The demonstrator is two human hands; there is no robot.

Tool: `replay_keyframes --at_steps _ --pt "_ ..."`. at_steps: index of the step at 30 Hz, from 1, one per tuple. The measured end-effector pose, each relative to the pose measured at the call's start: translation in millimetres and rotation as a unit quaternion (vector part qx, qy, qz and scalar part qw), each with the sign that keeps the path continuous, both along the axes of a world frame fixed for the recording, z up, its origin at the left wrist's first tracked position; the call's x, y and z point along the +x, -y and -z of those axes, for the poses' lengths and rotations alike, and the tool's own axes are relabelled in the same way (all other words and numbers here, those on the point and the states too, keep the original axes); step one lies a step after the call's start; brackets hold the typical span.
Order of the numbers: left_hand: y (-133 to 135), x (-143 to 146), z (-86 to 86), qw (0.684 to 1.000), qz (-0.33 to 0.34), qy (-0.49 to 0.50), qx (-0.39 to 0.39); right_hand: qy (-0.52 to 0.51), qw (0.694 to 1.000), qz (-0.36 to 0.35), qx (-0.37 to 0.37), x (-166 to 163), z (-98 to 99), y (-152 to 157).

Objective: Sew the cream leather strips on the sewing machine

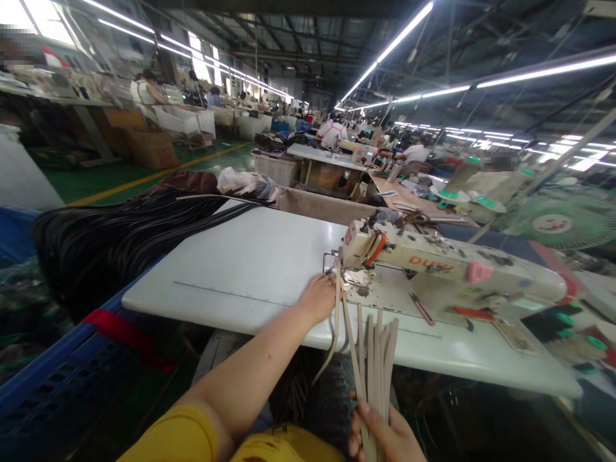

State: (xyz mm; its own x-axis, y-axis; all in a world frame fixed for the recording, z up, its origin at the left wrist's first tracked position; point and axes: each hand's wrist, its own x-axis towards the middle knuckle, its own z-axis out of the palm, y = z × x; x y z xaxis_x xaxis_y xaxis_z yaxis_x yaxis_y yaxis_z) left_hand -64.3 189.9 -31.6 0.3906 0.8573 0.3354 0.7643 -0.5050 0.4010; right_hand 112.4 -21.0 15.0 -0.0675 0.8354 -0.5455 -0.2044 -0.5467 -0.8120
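A sewing machine (414,256) with orange lettering stands on a pale table (240,263). Just left of its needle area, my left hand (318,298) presses down on a beige strap (338,301) with its fingers together. That strap runs up past the machine head and hangs off the table's front edge. Lower down, in front of the table, my right hand (385,433) is closed around a bundle of beige straps (378,359) whose ends fan upward over the edge. The left fingertips are partly lost against the needle area.
Small snips (421,309) lie right of the needle area. Long black straps (129,237) drape over the table's left side, above a blue crate (72,378). A green fan (553,221) stands at right. A beige bin (322,206) sits behind the table; people work farther back.
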Motion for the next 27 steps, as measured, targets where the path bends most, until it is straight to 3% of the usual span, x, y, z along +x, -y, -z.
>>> replay_keyframes --at_steps 7,19,27 --pt "-0.9 -1.8 -0.3 1.000 0.015 -0.002 0.002 -0.005 0.999 0.042 0.021 -3.2 2.8 24.3" --pt "-4.4 -3.2 1.6 0.999 0.033 -0.028 0.024 -0.033 0.999 0.002 0.006 2.7 -4.0 48.2" --pt "-14.4 -4.4 10.2 0.998 0.042 -0.036 0.010 -0.043 0.999 0.015 -0.020 8.0 -3.1 61.4"
